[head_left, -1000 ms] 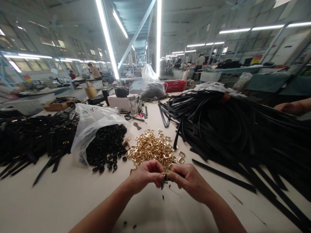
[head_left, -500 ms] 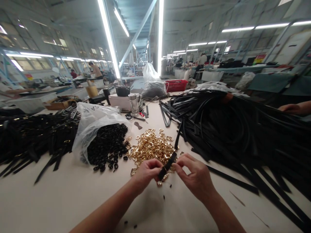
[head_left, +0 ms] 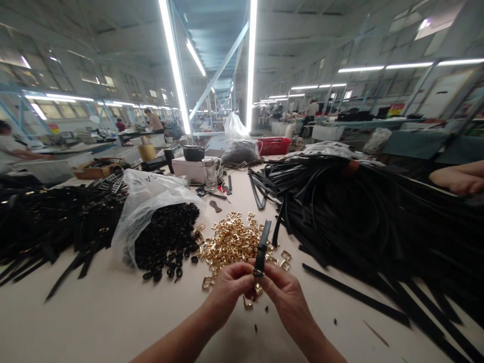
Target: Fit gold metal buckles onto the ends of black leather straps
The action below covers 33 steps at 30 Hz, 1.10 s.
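Both hands meet at the near edge of a pile of gold buckles (head_left: 236, 237). My left hand (head_left: 229, 290) pinches the lower end of a short black strap (head_left: 263, 242), beside a gold buckle (head_left: 258, 272) that sits around it. From the other side my right hand (head_left: 283, 290) grips the same strap by the buckle. The strap's free end points up and away over the pile. Small black loops (head_left: 168, 242) spill from a white plastic bag (head_left: 130, 201) left of the buckles.
Long black straps (head_left: 363, 212) heap on the right, with another person's hand (head_left: 459, 179) beyond. Buckled black straps (head_left: 49, 217) lie at left. Behind stand a glass jar (head_left: 210, 174), a white box (head_left: 192, 169), a tied bag (head_left: 240, 146) and a red basket (head_left: 274, 146).
My right hand has moved down and left, close to my left hand. The strap has swung more upright, its free end now pointing away. The other person's hand at right has shifted.
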Each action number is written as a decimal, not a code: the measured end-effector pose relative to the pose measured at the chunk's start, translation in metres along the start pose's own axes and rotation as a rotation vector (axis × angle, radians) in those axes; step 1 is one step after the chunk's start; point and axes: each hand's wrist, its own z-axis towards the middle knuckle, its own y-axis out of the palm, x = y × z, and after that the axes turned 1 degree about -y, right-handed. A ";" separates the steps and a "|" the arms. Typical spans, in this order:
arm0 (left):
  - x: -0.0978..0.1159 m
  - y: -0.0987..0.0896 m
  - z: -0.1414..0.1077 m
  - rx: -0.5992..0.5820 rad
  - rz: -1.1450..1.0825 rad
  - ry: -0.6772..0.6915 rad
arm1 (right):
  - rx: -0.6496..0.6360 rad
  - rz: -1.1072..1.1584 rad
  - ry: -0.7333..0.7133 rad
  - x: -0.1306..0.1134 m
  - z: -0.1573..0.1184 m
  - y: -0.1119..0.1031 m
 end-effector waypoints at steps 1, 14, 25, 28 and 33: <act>0.001 0.001 0.000 0.004 0.022 0.014 | 0.020 0.071 0.034 0.001 0.000 0.002; 0.012 -0.016 0.009 0.065 0.076 0.053 | 0.208 0.073 0.059 0.014 0.005 -0.007; 0.077 -0.097 -0.012 0.229 0.469 0.170 | 0.168 0.048 0.056 0.021 0.008 -0.012; 0.068 -0.118 -0.020 0.220 0.810 0.108 | 0.137 -0.056 -0.004 0.022 0.007 -0.013; 0.057 -0.149 -0.021 0.299 1.046 0.132 | 0.131 -0.113 -0.020 0.026 0.008 -0.016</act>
